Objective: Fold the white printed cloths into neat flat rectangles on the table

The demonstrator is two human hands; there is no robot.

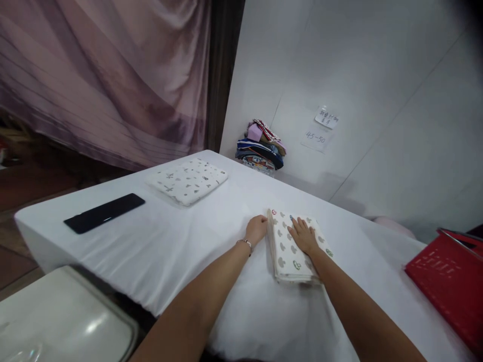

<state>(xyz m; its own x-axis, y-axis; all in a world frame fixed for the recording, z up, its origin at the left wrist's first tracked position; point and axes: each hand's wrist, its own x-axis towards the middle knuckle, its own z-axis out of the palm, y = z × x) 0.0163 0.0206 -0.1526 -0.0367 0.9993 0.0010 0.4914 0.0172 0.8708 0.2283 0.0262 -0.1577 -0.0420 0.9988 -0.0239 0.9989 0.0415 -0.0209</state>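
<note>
A folded white cloth with a mushroom print (289, 251) lies on the white-covered table (181, 251). My right hand (303, 235) rests flat on top of it, fingers stretched out. My left hand (257, 229), a bracelet on its wrist, sits at the cloth's far left edge with fingers curled against the fold; whether it grips the edge is hidden.
A second folded patterned cloth (188, 181) lies at the far side of the table, a black flat device (104, 212) to its left. A stack of folded clothes (261, 146) stands by the wall. A red basket (451, 281) is at the right. A white tub (60, 322) sits lower left.
</note>
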